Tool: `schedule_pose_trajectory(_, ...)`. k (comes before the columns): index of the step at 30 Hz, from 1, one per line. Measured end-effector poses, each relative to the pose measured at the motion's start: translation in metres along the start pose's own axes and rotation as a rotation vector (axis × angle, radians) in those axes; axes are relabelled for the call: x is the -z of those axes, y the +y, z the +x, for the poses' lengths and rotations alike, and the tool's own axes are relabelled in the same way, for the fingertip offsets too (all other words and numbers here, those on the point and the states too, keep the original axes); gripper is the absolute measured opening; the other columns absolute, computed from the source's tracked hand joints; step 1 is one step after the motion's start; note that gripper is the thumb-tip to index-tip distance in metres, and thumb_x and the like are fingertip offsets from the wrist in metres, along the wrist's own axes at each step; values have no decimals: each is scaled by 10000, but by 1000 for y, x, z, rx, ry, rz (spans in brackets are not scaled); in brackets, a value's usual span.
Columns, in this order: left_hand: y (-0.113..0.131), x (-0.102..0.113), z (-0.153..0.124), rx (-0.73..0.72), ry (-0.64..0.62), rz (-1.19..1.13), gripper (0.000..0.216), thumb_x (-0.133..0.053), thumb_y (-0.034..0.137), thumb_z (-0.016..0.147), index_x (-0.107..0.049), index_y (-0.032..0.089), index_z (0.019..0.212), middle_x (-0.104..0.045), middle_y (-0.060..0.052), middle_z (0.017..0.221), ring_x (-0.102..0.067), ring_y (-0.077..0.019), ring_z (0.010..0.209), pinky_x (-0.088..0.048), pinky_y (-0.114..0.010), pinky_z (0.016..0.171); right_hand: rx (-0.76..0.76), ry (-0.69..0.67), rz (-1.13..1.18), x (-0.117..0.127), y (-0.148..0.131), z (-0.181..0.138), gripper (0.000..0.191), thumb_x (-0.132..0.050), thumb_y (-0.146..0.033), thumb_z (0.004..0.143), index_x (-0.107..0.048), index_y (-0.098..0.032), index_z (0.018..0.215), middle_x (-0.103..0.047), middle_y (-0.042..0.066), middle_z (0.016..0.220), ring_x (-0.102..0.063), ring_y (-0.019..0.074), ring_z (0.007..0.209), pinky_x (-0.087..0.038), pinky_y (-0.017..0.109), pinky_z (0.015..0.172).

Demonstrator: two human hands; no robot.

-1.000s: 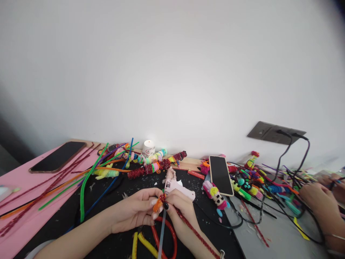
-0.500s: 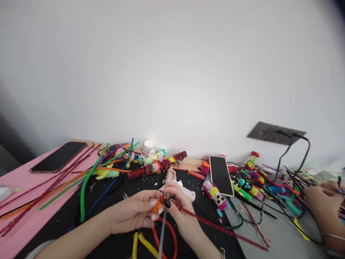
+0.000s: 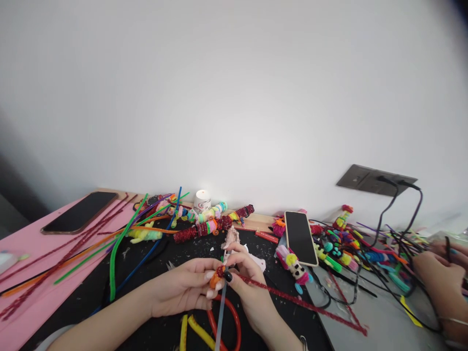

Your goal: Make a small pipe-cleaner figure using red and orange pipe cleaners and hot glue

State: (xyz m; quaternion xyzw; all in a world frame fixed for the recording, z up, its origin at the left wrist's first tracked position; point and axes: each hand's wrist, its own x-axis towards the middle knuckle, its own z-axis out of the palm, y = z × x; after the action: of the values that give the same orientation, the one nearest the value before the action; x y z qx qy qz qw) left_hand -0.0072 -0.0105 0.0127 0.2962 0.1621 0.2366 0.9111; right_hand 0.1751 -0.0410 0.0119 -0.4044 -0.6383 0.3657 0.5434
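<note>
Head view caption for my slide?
Left hand pinches an orange piece; right hand holds a red glitter pipe cleaner against it.

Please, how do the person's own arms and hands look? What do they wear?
The left forearm and the right forearm are bare. A pale grey sleeve edge shows on the left arm. On the left hand the nails are long and pale; on the right hand the thumbnail is black. Something small and metallic, perhaps a bracelet, sits at the right wrist.

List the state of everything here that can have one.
left hand, shut on orange piece
right hand, shut on red pipe cleaner
phone on pink sheet, screen dark, face up
centre phone, screen dark
wall socket, two plugs in
</note>
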Motion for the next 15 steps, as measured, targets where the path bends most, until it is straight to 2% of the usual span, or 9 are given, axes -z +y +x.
schedule_pose_trajectory(6, -1, 1, 1, -3, 12, -8, 225, -707, 216, 793, -650, 127, 992, -536, -33, 818, -477, -61, 612, -405, -186, 602, 74, 14, -104, 1, -5, 3, 202, -613, -168, 816, -688, -337, 897, -683, 71, 994, -694, 237, 869, -557, 278, 582)
schedule_pose_trajectory(11, -1, -2, 1, 11, 1, -20, 201, -683, 202, 814, -657, 108, 990, -528, -23, 785, -449, -49, 593, -403, -183, 608, 100, 42, -215, 0, -10, 4, 132, -603, -230, 839, -695, -322, 856, -687, 63, 831, -706, 225, 838, -538, 255, 536)
schedule_pose_trajectory(15, -2, -2, 1, 15, 15, -26, 189, -699, 193, 799, -662, 106, 962, -537, -24, 775, -451, -50, 593, -399, -190, 608, 37, 14, -151, 0, -14, 3, 90, -611, -308, 833, -700, -319, 826, -687, 60, 849, -698, 216, 888, -537, 233, 575)
